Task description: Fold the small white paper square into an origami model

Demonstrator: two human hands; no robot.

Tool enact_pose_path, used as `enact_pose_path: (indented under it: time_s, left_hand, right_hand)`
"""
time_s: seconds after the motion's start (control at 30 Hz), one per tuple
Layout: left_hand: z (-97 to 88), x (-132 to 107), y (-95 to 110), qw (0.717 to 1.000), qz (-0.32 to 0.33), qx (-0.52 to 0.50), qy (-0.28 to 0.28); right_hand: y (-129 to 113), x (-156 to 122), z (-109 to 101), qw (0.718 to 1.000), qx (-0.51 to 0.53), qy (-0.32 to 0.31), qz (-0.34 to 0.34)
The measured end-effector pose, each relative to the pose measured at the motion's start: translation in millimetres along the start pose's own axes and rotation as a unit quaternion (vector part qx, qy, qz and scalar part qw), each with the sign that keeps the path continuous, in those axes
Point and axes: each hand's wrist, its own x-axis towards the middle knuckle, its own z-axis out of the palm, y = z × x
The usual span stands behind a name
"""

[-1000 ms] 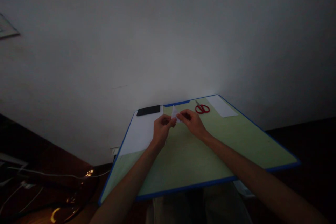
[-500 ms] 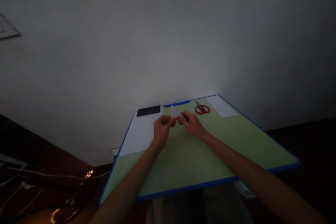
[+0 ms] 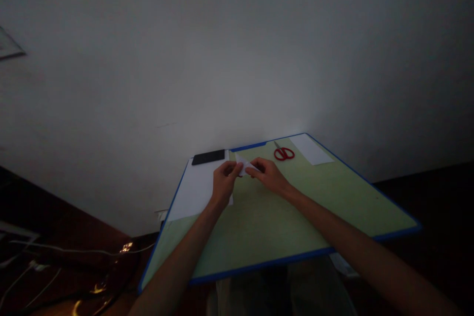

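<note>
A small piece of folded white paper (image 3: 242,162), roughly triangular, is held between both hands above the middle of the green table (image 3: 274,222). My left hand (image 3: 224,176) pinches its left side between thumb and fingers. On the other side my right hand (image 3: 268,174) grips the right corner, thumb on top. The fingers beneath the paper are partly hidden. Beyond my right hand lie red-handled scissors (image 3: 284,153), blades pointing to the wall.
A black phone (image 3: 208,157) rests on a white sheet (image 3: 192,190) at the table's left. Another white paper strip (image 3: 311,151) lies far right. The blue-edged table stands against a grey wall (image 3: 237,59). Cables (image 3: 66,247) run along the dark floor at left.
My hands have drawn slightly apart, the left moving a little left, and more of the paper's face shows between them. The scissors, phone and sheets stay where they were on the table.
</note>
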Motion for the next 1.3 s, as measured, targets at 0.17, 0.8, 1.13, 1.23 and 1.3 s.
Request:
enact_pose_path:
  time_s: [0.17,0.8,1.13,1.23,1.3]
  left_hand:
    - [-1.3,0.6,0.5,0.999,0.001,-0.003,0.043]
    - [3.4,0.6,-5.5,0.999,-0.037,-0.016,0.029]
    - [3.5,-1.1,4.1,0.992,0.037,0.11,0.039]
    - [4.5,-3.3,8.5,0.991,0.041,0.123,0.03]
    - [4.6,-4.1,9.5,0.991,0.046,0.127,0.024]
  right_hand:
    - [-5.1,-2.3,4.5,0.999,-0.003,0.02,-0.025]
    - [1.9,0.7,-1.3,0.992,-0.062,0.075,-0.082]
    - [5.0,5.5,-3.4,0.997,-0.004,0.078,-0.02]
    - [5.3,7.0,-4.4,0.996,0.035,0.081,0.005]
    - [3.9,7.3,-4.9,0.995,0.047,0.084,0.01]
